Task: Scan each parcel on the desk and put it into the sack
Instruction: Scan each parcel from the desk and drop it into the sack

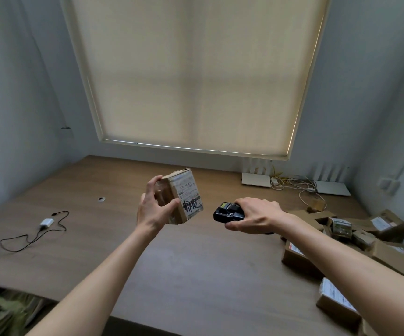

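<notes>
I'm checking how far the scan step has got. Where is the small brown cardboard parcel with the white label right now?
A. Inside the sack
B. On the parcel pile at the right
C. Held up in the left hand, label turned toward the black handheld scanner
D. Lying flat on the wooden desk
C: the left hand grips the small brown cardboard parcel above the wooden desk, its white label facing the black handheld scanner held in the right hand.

A small, plain office room used for sorting post: pale walls close in around a wooden desk that runs wall to wall beneath a window with its beige roller blind drawn. White routers and tangled cables sit at the back, and labelled cardboard parcels are heaped on the right.
</notes>
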`<state>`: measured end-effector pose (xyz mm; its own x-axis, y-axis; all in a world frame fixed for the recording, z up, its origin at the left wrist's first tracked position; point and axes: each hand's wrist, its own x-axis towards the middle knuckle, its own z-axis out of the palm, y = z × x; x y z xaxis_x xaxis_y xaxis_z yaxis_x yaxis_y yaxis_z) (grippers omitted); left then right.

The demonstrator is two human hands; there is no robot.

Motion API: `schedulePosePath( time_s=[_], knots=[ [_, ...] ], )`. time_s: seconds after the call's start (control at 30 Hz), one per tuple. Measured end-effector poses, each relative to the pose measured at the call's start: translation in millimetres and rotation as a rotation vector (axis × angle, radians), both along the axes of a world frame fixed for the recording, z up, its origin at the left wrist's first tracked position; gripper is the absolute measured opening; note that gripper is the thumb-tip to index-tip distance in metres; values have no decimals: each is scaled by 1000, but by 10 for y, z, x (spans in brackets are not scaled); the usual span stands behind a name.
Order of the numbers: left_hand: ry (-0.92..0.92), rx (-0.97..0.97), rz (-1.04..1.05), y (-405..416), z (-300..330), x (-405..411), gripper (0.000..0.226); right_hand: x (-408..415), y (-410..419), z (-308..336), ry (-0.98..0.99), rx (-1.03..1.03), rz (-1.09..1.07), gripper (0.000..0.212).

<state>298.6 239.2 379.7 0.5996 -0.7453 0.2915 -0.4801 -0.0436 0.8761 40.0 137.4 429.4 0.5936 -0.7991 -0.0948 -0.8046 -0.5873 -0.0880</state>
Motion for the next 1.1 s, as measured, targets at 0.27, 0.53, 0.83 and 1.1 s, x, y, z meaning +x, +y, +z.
schedulePosePath(
  time_s=[0.27,0.53,0.83,1.1],
  knots=[
    [20,-27,70,283,-18,200,79,294,146,22,-49,57,38,61],
    [274,-175,159,1288,-40,1091,65,1664,778,-88,-461,457,264,43],
    [397,-269,479,3401,-168,2741,65,4005,2609,-136,-616,794,521,38],
    [391,-47,753,5514,-678,3973,69,5663,4235,-688,-511,912,642,47]
  ],
)
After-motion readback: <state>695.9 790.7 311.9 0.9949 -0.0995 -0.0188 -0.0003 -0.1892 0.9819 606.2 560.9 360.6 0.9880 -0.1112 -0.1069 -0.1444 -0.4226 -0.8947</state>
